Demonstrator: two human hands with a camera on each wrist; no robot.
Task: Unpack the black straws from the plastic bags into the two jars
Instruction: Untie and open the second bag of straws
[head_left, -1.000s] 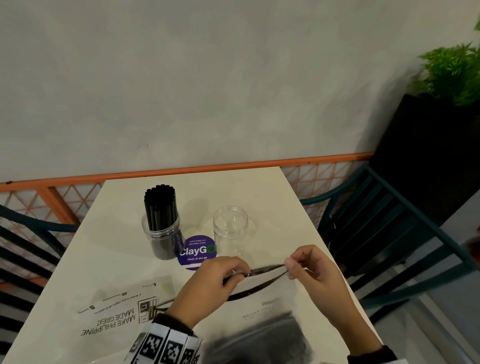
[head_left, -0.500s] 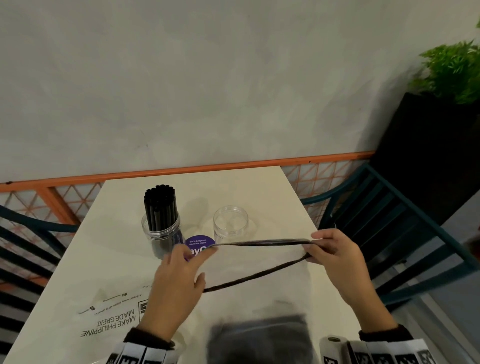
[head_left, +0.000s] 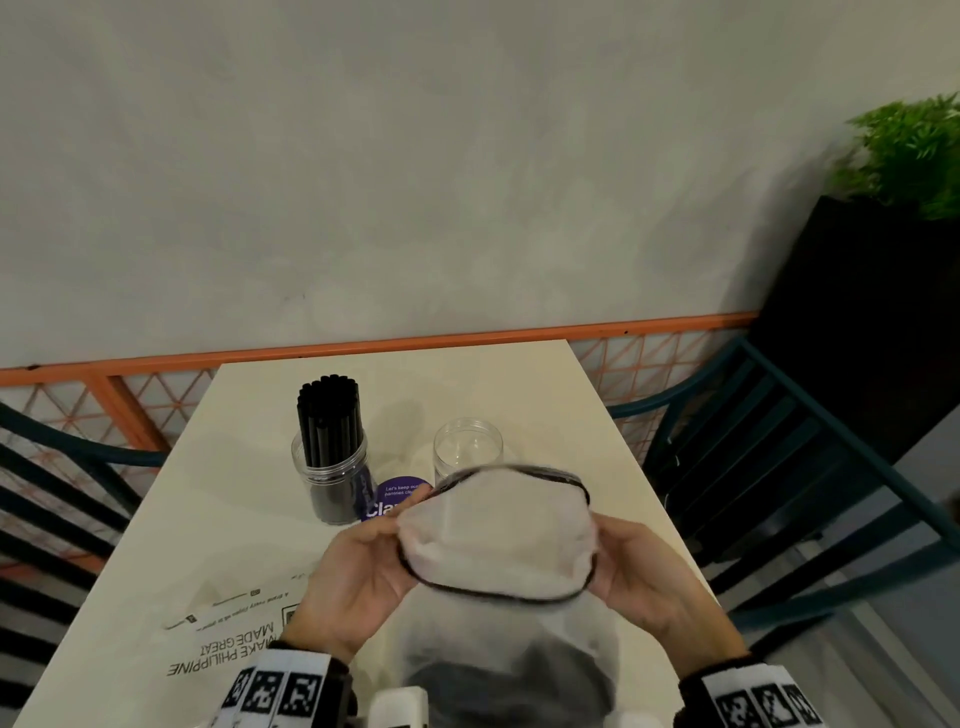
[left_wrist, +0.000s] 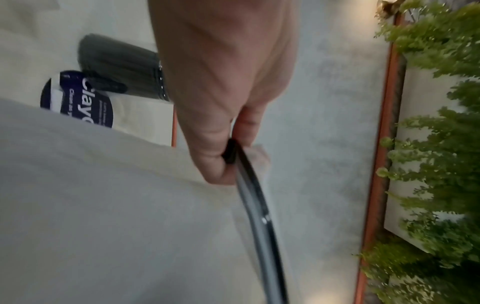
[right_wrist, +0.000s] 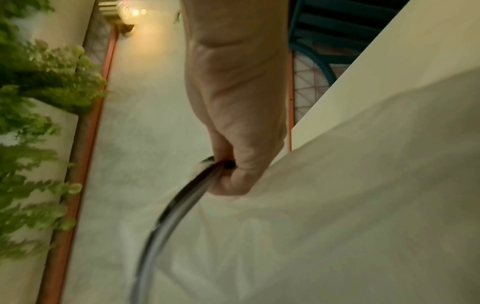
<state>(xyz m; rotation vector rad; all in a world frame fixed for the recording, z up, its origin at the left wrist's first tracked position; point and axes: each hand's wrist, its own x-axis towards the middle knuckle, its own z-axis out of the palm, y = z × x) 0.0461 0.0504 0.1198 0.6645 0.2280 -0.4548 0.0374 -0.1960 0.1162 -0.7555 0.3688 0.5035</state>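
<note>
A frosted plastic bag (head_left: 498, 540) with a black zip rim is held up over the table's near end, its mouth pulled into a wide oval. My left hand (head_left: 363, 566) grips the rim's left end (left_wrist: 231, 152) and my right hand (head_left: 639, 577) grips the right end (right_wrist: 221, 164). A dark bundle of black straws (head_left: 498, 680) lies blurred in the bag's bottom. Behind it, the left jar (head_left: 332, 467) stands packed with upright black straws (head_left: 328, 415). The right clear jar (head_left: 467, 452) is empty and partly hidden by the bag.
A purple round sticker (head_left: 397, 499) lies between the jars. A flat printed plastic bag (head_left: 234, 639) rests at the near left of the cream table (head_left: 545, 395). Teal chairs (head_left: 779, 493) flank both sides; a black planter with a green plant (head_left: 904, 150) stands at right.
The hands first pinched the zip near its middle, then slid apart along it. Now they have come closer again and lifted, so the bag's mouth bulges open.
</note>
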